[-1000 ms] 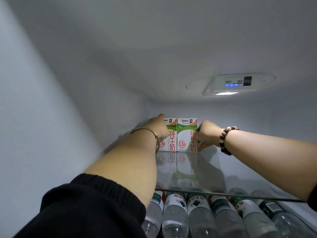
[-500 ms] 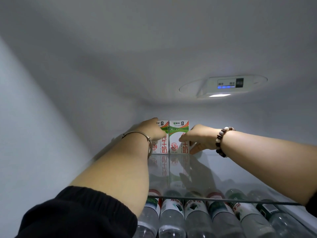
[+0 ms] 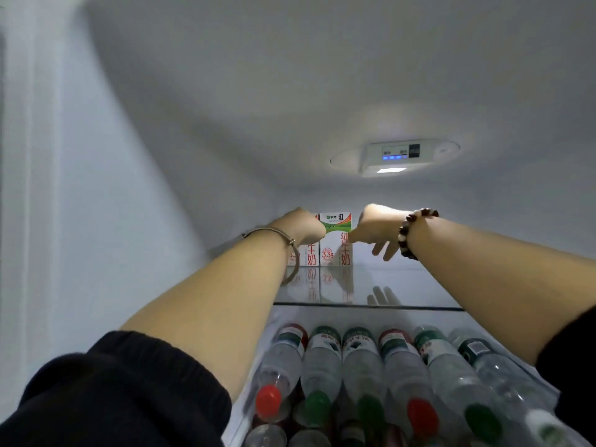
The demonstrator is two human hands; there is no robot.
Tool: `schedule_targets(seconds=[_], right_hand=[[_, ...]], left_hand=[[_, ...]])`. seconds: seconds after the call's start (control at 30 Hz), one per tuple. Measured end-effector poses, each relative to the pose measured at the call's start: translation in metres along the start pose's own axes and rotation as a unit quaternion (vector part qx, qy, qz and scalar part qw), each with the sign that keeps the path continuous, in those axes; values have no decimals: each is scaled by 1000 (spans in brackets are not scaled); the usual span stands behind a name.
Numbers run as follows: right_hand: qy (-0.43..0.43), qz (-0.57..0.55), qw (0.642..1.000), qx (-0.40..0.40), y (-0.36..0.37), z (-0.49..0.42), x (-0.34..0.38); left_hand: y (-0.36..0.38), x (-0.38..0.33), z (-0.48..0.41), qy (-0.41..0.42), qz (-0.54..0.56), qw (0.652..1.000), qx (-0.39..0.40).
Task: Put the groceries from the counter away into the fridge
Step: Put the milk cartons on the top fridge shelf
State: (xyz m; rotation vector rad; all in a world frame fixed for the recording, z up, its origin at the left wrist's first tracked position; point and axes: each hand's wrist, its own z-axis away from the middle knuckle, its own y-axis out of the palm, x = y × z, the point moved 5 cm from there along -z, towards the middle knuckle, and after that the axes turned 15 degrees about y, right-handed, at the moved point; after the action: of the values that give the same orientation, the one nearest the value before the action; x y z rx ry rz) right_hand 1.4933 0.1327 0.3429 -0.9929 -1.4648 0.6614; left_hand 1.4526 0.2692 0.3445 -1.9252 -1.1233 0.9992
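Left milk carton [image 3: 308, 256]: stood upright at the back left corner of the glass shelf [image 3: 403, 285], with its top covered by the left grip [image 3: 304, 229].
Right milk carton [image 3: 333, 250]: stood upright, touching the left milk carton's right side, printed front turned to the camera.
Left grip: laid over the top of the left milk carton. The fingers are hidden behind the back of the hand, so whether the carton is clasped cannot be told.
Right grip [image 3: 374, 229]: held wide, fingers relaxed and spread. The right milk carton's upper right edge is touched by one fingertip, and the other fingers hang above the glass shelf.
Wrists: a metal bangle [image 3: 283, 235] is worn on the left, a bead bracelet [image 3: 406, 230] on the right.
Below the glass shelf: water bottles [image 3: 361, 359] are laid in a row, red and green caps toward the camera.
Ceiling: a lit control panel [image 3: 398, 154] is mounted right of centre.
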Motion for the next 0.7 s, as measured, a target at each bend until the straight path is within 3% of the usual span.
schedule_targets(seconds=[0.1, 0.2, 0.4, 0.53, 0.7], right_hand=[[-17, -23, 999, -38, -6, 30, -4], [-36, 51, 992, -113, -14, 63, -13], [-105, 150, 936, -302, -31, 152, -35], [-109, 184, 909, -357, -34, 209, -63], [-74, 204, 900, -377, -37, 287, -96]], left_hand=[[-8, -17, 27, 53, -23, 997, -49], [-11, -34, 55, 98, -73, 988, -95], [-16, -71, 122, 195, -236, 931, -199], [-13, -97, 175, 239, -322, 889, -220], [-15, -117, 241, 250, -320, 886, -224]])
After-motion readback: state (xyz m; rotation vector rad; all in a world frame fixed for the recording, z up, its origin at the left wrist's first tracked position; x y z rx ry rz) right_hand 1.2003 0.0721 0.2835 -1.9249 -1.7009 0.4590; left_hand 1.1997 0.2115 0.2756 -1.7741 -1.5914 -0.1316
